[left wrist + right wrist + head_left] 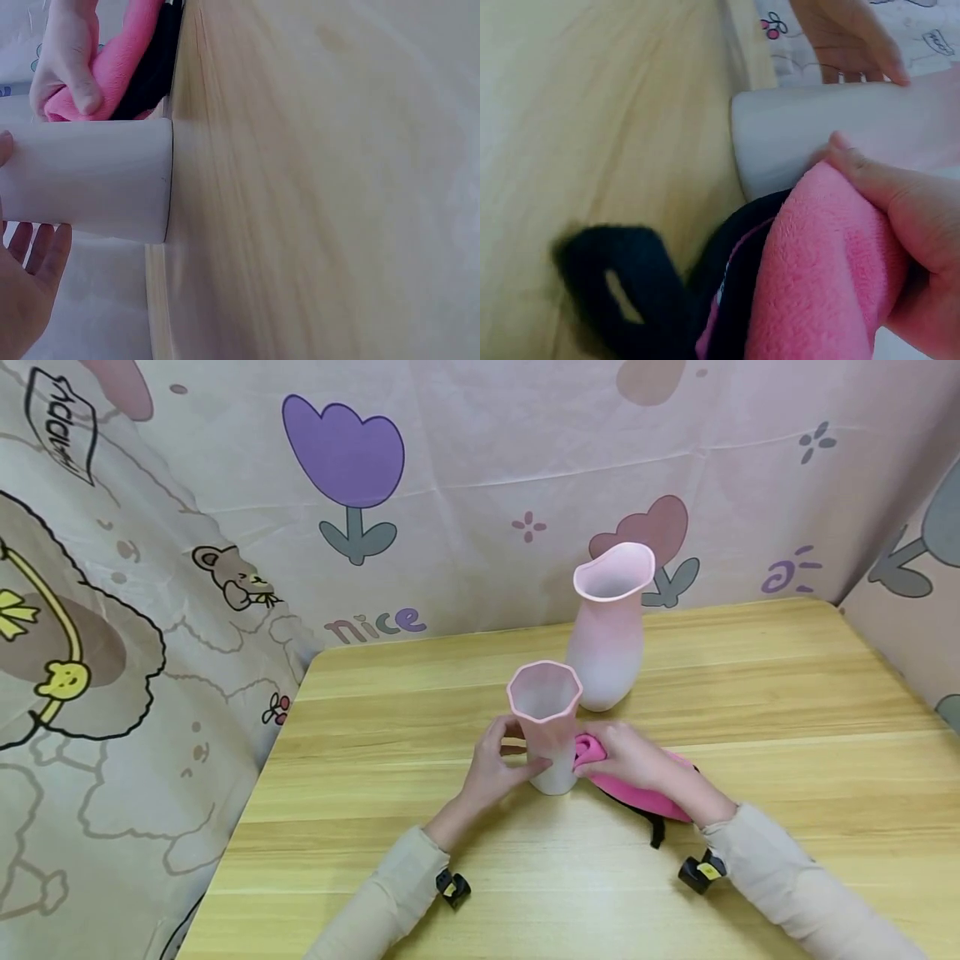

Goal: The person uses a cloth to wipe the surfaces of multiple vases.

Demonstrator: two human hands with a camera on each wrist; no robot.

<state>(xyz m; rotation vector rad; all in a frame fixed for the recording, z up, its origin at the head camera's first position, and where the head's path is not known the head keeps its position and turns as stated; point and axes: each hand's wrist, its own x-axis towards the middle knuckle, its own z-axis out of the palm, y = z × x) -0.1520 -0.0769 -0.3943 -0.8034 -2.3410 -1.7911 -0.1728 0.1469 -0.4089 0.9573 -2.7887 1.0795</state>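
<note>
A short pink-and-white vase (552,743) with a wavy rim stands upright on the table. My left hand (497,762) grips it from the left, thumb in front and fingers behind. In my right hand (626,755) a bunched pink cloth (645,797) with black edging and a black loop is pinched against the vase's right side. The right wrist view shows the cloth (810,270) touching or very near the white lower wall of the vase (802,139). The left wrist view also shows the vase's base (112,180) on the tabletop.
A taller pink-and-white vase (609,635) with a flared rim stands right behind the short one. The wooden table (375,718) meets a printed fabric backdrop (480,527) at its back and left. A small black camera is strapped at each wrist.
</note>
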